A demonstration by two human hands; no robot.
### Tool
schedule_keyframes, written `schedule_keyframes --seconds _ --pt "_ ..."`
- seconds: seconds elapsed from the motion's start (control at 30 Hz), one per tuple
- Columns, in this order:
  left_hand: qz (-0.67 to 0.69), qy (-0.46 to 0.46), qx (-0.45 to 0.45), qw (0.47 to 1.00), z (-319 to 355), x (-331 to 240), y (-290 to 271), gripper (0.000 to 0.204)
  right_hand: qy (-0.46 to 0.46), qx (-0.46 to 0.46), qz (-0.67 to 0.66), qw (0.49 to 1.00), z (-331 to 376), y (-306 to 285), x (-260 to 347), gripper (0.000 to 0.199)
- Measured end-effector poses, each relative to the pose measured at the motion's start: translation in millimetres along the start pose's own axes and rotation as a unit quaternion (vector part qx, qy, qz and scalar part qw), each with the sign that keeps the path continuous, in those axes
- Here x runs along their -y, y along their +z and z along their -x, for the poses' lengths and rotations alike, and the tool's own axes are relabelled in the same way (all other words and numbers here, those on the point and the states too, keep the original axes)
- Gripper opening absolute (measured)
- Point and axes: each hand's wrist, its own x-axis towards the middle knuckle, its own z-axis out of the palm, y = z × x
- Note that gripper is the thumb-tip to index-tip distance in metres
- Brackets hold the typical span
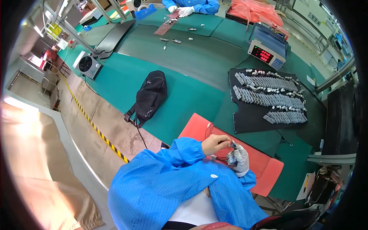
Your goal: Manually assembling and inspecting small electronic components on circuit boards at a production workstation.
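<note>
Blue sleeves (pixel 165 180) of the person's own smock fill the lower middle, both forearms bent inward over a red mat (pixel 264 163) on the green bench. Left hand (pixel 215 144), bare, sits above that red mat with its fingers pinched together on a thin wire (pixel 209 128) that loops up and back across the mat's upper corner. Right hand (pixel 239 159), in a white glove, is just beside the left and touching it at the fingertips; its fingers are curled around a small grey part (pixel 231 158) held over the red mat, and the wire seems to run into this part, though the join is too small to make out. Beyond the red mat, farther from the person and to the right, lies a black tray (pixel 245 119) bearing three rows of small grey parts (pixel 268 97). Past the tray, farther still from the red mat, stands a grey meter with a red lit display (pixel 267 48). Left of the red mat, well apart, a black bag (pixel 150 96) lies on the green bench near its edge. Far beyond the red mat, at the top of the view, another person in blue sleeves with white gloves (pixel 186 10) works over a brown strip (pixel 166 25). Left of the bag, a small fan (pixel 86 64) sits on the bench end, with yellow and black floor tape (pixel 96 128) running below.
</note>
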Motion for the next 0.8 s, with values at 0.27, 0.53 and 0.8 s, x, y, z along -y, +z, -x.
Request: schedule_keyframes --seconds 0.27,0.53,0.8 --pt "0.005 -0.005 -0.008 1.000 2.1 -2.5 -1.9 0.017 0.011 -0.030 -0.057 0.998 -0.7 -2.5 -4.0 0.044" --pt "-0.156 0.136 -0.058 0.977 -16.4 25.1 -3.9 0.015 -0.081 0.005 -0.203 0.976 4.5 -16.7 -4.0 0.053" --pt "-0.090 0.083 -0.010 0.992 -30.6 54.4 16.3 0.018 -0.001 -0.015 0.009 1.000 14.8 10.0 48.7 0.048"
